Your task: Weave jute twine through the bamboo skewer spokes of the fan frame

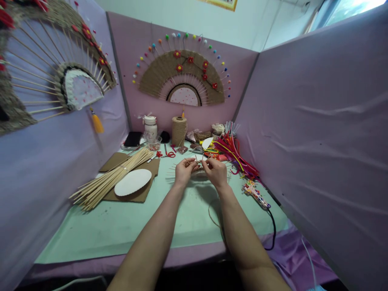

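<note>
Over the middle of the table, my left hand and my right hand face each other, fingertips nearly meeting. Between them is a small fan frame with thin sticks poking out to both sides. The left thumb and fingers pinch its near-centre sticks. My right fingers are closed on a strand of twine at the frame; the exact grip is small and partly hidden. A loose length of twine curves down beside the right forearm.
To the left, a bundle of bamboo sticks and a white oval card lie on cardboard. A twine spool and red scissors sit behind. Pipe cleaners and a corded glue gun are right. Panels enclose the table.
</note>
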`<action>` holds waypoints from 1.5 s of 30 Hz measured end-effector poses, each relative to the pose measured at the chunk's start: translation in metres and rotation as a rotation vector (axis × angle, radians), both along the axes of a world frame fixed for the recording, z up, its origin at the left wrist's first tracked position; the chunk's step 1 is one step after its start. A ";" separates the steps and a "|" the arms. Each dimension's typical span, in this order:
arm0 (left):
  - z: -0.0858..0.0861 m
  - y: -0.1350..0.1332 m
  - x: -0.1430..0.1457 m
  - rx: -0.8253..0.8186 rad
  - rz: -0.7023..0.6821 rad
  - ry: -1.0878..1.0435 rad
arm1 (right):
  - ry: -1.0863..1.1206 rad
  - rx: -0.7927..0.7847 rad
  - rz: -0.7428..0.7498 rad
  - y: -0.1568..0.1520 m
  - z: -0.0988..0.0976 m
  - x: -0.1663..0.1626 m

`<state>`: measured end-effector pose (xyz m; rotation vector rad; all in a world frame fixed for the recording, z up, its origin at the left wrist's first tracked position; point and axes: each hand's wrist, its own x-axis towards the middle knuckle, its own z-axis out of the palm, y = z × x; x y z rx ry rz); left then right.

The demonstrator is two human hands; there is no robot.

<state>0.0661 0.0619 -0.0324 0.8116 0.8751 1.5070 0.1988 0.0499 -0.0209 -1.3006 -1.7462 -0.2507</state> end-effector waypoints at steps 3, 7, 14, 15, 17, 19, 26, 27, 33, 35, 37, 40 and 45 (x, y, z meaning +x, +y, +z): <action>0.000 -0.001 0.001 0.016 -0.001 0.027 | 0.061 -0.028 -0.001 0.000 0.000 0.000; 0.001 -0.005 0.001 0.041 0.004 0.075 | 0.098 -0.040 -0.003 0.000 0.000 -0.001; 0.000 -0.006 0.001 0.087 0.075 0.177 | 0.113 -0.057 0.022 -0.001 0.001 -0.005; 0.000 -0.005 0.002 0.097 0.090 0.187 | 0.125 -0.067 0.031 -0.002 0.003 -0.004; -0.001 -0.005 0.002 0.112 0.115 0.205 | 0.190 -0.118 0.089 -0.006 0.009 -0.001; 0.000 -0.005 0.002 0.121 0.139 0.219 | 0.314 -0.229 0.206 -0.012 0.019 0.004; 0.001 -0.008 0.000 0.137 0.162 0.265 | 0.797 -0.544 0.529 -0.024 0.060 0.001; 0.001 -0.009 -0.001 0.142 0.160 0.270 | 0.818 -0.548 0.538 -0.021 0.063 -0.003; 0.001 -0.008 -0.001 0.141 0.181 0.268 | 0.925 -0.430 0.393 -0.010 0.056 -0.014; 0.001 -0.008 0.000 0.136 0.183 0.258 | 0.870 -0.330 0.323 -0.016 0.047 -0.012; 0.000 -0.007 0.001 0.131 0.186 0.246 | 0.756 -0.207 0.255 -0.025 0.039 -0.009; -0.001 -0.005 -0.002 0.114 0.200 0.224 | 0.564 -0.069 0.172 -0.033 0.026 -0.006; 0.000 -0.002 -0.008 0.075 0.193 0.202 | 0.618 -0.118 0.053 -0.022 0.009 0.004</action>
